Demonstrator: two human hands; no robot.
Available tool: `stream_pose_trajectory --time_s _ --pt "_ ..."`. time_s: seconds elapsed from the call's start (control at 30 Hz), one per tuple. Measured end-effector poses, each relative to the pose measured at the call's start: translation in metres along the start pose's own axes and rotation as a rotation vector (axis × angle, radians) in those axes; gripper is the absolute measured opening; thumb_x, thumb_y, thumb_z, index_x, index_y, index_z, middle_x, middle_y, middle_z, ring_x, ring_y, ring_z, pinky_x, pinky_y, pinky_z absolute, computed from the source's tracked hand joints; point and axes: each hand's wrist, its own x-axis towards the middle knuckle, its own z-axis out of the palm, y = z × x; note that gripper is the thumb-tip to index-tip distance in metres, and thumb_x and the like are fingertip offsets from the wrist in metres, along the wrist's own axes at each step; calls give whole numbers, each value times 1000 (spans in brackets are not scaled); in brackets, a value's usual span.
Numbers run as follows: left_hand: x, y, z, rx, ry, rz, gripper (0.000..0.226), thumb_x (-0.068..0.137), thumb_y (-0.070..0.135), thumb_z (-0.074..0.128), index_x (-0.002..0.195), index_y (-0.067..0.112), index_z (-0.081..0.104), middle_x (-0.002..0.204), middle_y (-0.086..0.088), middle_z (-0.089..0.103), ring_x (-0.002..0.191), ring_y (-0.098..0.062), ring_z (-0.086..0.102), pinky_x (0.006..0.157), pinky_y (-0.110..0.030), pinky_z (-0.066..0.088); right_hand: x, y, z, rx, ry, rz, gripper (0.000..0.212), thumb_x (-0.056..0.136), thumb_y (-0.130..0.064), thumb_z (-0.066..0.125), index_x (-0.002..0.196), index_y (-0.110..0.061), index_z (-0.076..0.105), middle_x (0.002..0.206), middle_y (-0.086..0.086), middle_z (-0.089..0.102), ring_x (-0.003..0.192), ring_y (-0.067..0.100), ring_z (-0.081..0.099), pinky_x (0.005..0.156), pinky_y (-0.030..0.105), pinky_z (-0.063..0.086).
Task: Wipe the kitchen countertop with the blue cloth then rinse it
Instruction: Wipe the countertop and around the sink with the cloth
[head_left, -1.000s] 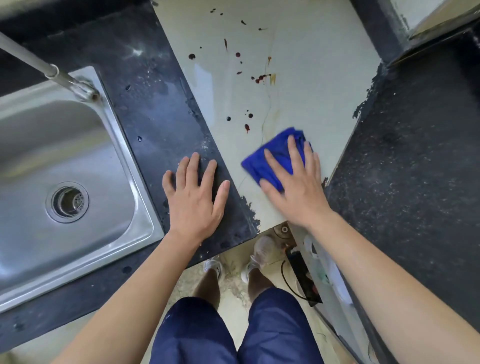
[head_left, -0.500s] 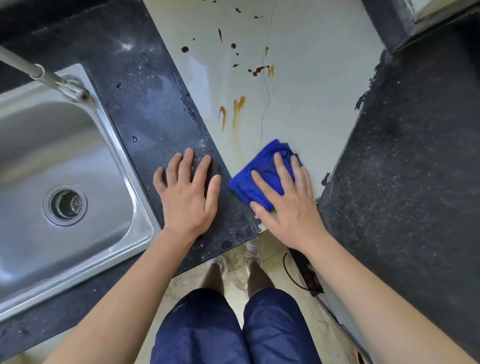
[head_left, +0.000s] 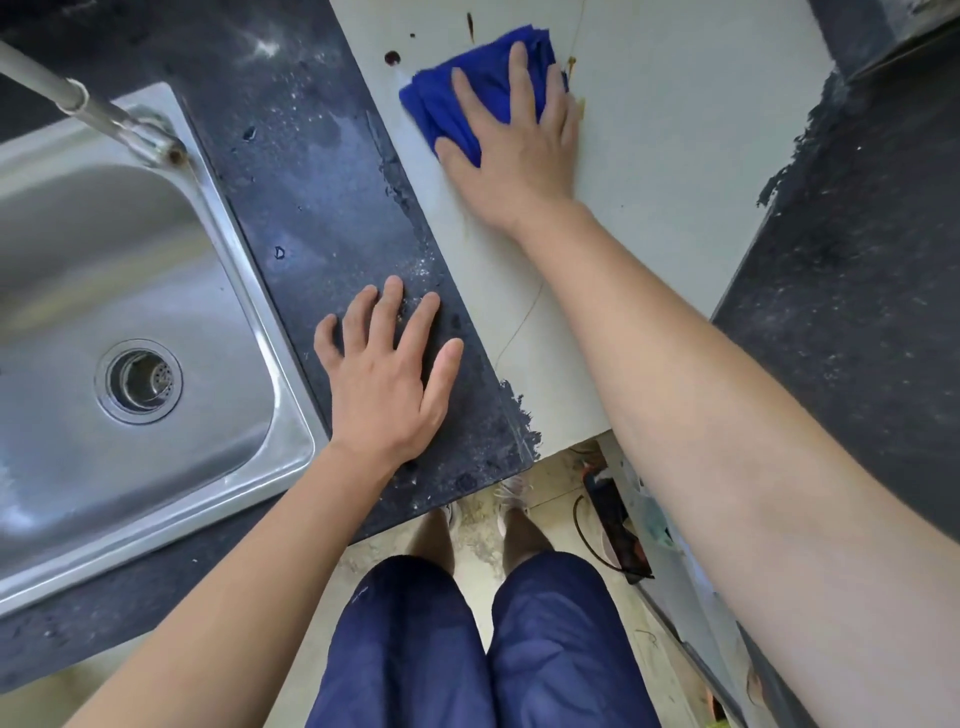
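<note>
The blue cloth (head_left: 467, 88), folded, lies far out on the pale countertop panel (head_left: 649, 171). My right hand (head_left: 519, 140) presses flat on it with straight, spread fingers. A few dark red spots (head_left: 392, 57) sit just left of the cloth and a brownish streak (head_left: 573, 65) shows at its right edge. My left hand (head_left: 387, 374) rests flat with spread fingers on the dark stone counter strip (head_left: 311, 171) beside the sink.
A steel sink (head_left: 104, 291) with a round drain (head_left: 139, 381) fills the left side, and a tap pipe (head_left: 78, 104) reaches over it. A dark stone counter (head_left: 857, 291) runs along the right. A black power strip (head_left: 615, 525) lies on the floor below.
My right hand has pushed the cloth away from me, up the pale panel over the yellow-brown smears, which are gone. My left hand stays flat on the dark strip.
</note>
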Motion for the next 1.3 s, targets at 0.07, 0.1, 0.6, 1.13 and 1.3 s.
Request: stream_pose_trajectory --time_s 0.07,0.1,0.6,1.13,1.3 --pt "1 -1 -1 -4 -5 3 68 100 59 10 138 24 54 148 -9 45 139 -32 35 110 -55 19 -24 4 6 -12 29 -52 64 96 -62 31 156 -40 23 166 14 6 150 45 5 121 52 5" --pt "2 -1 -1 -10 -5 6 69 101 59 9 138 23 54 148 -10 46 138 -32 36 110 -54 19 -45 10 10 -17 55 -99 63 96 -62 33 154 -39 28 166 14 10 150 44 9 121 50 9" --pt "1 -4 6 -26 6 21 66 100 58 11 140 22 50 149 -10 42 139 -33 31 114 -55 11 -132 59 19 40 29 -18 65 93 -68 39 153 -43 31 167 11 7 150 42 6 121 51 8" --pt "21 -4 -13 -26 -52 17 49 98 52 38 131 20 54 141 -13 45 131 -35 38 110 -65 18 -184 59 14 1 -117 94 67 96 -68 33 156 -45 13 167 5 -11 152 34 -10 124 50 1" --pt "60 -4 -18 -77 -20 51 61 97 53 43 148 20 38 162 -12 20 148 -32 20 115 -61 9 -136 72 -1 31 -156 148 70 95 -72 30 156 -47 5 165 3 -19 151 32 -18 124 47 -5"
